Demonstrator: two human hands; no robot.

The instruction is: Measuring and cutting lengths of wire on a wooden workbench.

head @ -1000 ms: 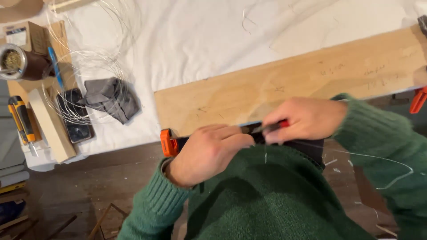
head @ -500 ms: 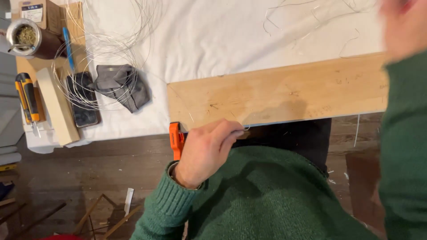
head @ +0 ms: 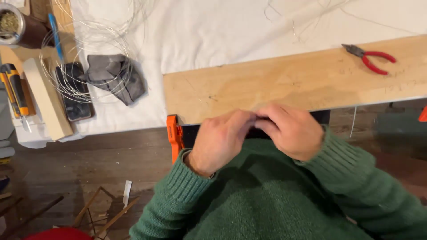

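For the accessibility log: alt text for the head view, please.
A person in a green knit sweater brings left hand and right hand together at the near edge of a long pale wooden board; red-handled pliers lie on it.

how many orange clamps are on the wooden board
2. One orange clamp grips the wooden board at its near left corner, beside the left hand. Another is just visible at the right frame edge. Others may be hidden.

Bright, even light; soft shadows, slight motion blur.
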